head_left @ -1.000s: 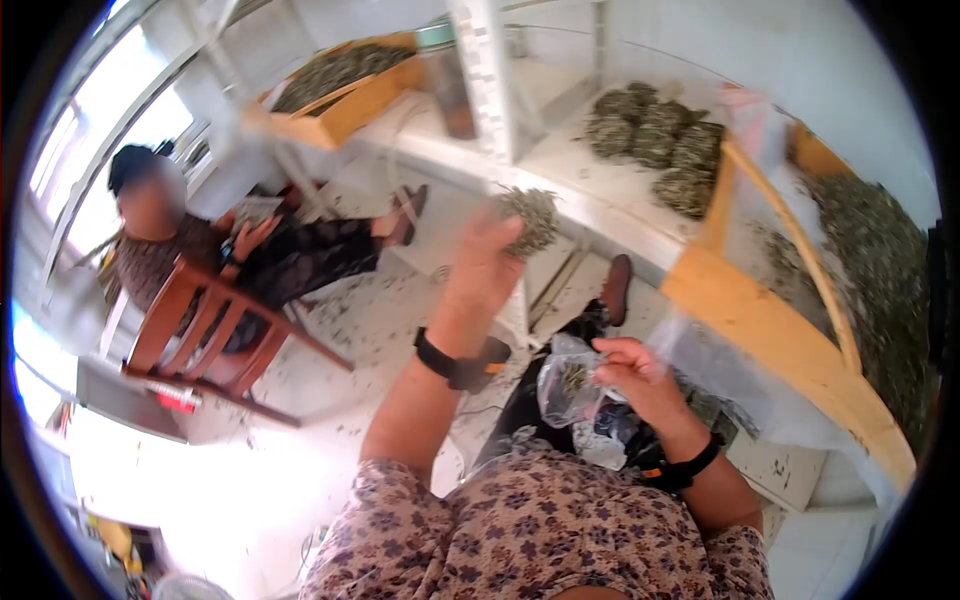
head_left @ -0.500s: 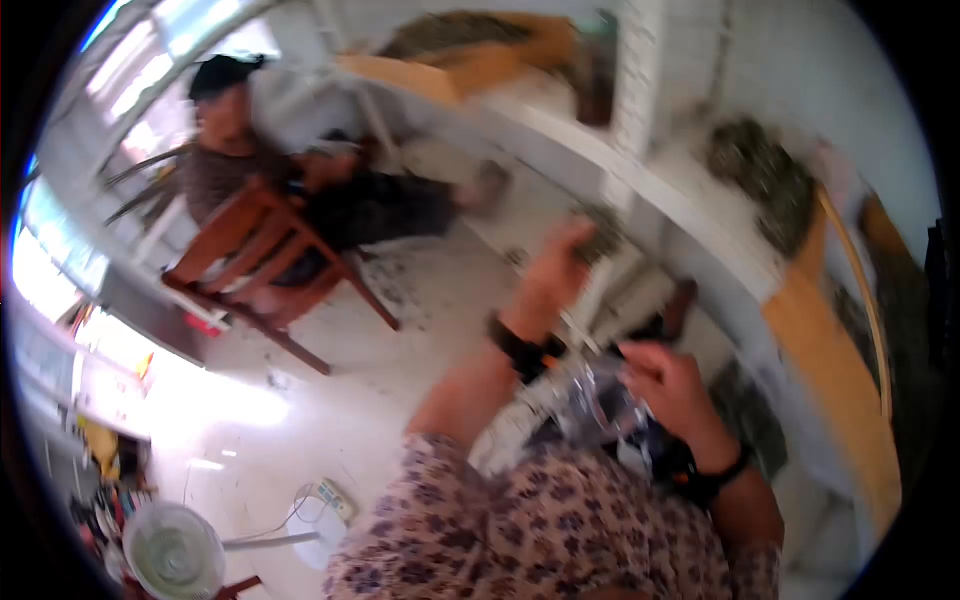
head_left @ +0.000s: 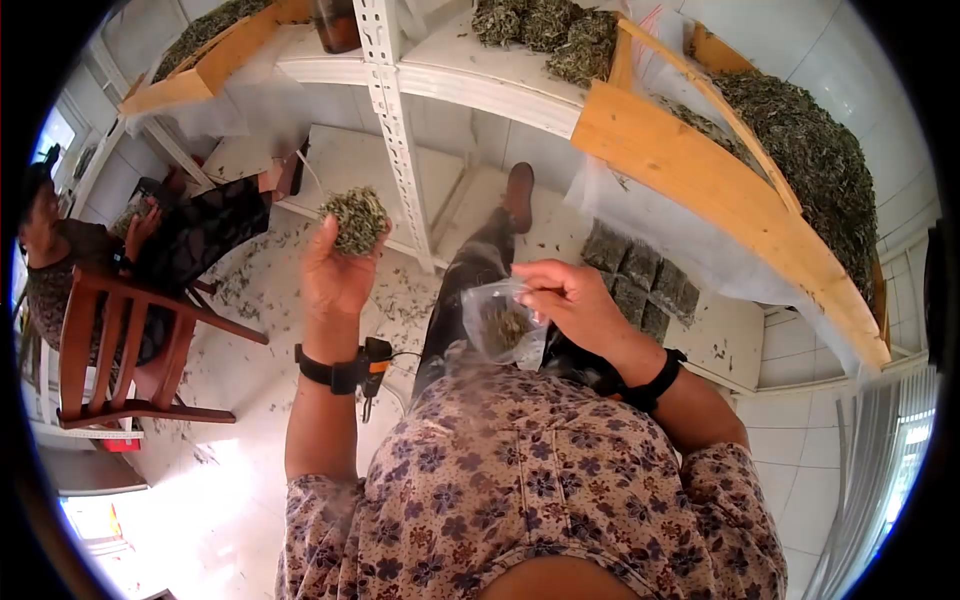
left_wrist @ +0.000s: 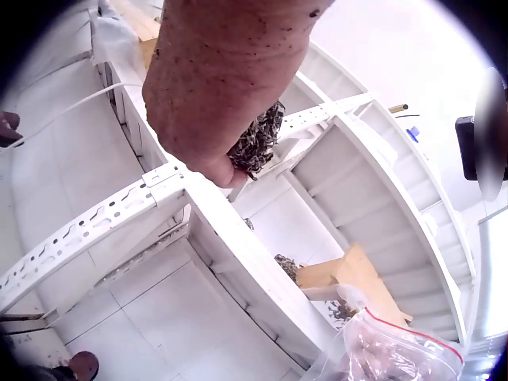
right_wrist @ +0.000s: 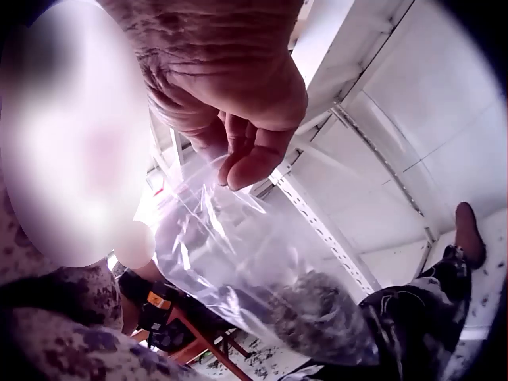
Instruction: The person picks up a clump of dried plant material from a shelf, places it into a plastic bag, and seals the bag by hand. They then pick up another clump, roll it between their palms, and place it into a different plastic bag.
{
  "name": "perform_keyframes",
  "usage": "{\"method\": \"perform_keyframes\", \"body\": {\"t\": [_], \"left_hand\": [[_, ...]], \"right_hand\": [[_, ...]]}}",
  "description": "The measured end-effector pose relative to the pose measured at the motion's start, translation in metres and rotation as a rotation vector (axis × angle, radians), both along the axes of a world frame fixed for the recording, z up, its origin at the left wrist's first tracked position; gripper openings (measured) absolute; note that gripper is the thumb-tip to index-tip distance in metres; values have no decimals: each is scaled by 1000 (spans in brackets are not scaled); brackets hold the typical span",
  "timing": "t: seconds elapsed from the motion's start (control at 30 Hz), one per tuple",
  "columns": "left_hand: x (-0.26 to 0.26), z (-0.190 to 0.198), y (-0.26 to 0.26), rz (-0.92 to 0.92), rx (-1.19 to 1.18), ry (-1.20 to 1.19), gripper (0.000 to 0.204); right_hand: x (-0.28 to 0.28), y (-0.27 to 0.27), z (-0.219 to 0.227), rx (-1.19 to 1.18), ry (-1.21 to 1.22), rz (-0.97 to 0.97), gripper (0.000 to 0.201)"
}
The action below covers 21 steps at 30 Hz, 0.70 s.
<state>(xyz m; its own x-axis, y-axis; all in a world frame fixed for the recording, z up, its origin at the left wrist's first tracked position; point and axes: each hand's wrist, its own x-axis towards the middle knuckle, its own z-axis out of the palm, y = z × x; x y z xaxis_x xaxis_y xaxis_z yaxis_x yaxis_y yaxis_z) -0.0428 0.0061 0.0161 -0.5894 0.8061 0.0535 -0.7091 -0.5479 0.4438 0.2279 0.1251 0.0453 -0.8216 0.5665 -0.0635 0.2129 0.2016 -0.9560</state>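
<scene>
Dried-herb clump (head_left: 355, 222), left of centre in the head view, and the left-hand grip (head_left: 338, 280) is curled round it! Near centre, the right-hand grip (head_left: 580, 308) pinches a clear plastic bag (head_left: 484, 316) with loose herb (head_left: 508, 328) inside. Light pressure should keep that clump whole; pinching just the bag's rim, mouth spread, ought to limit snags and spills.

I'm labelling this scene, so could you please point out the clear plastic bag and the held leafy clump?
Clear plastic bag (head_left: 497, 322): head view, on its side wall.
Held leafy clump (head_left: 356, 220): head view, middle of its surface.
</scene>
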Motion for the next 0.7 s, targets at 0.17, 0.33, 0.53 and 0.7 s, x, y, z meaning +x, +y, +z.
{"method": "perform_keyframes", "body": {"t": [0.17,0.33,0.53,0.7], "left_hand": [[17,-22,-15,-88,-48,11,32],[26,1,-13,-139,61,-1,25],[38,0,-12,-161,66,-20,29],[49,13,-25,-188,81,-10,29]], "right_hand": [[42,-11,-9,76,89,-89,33],[52,-15,-2,44,118,-124,32],[61,-30,12,-19,125,-80,33],[63,-42,19,-59,107,10,35]]}}
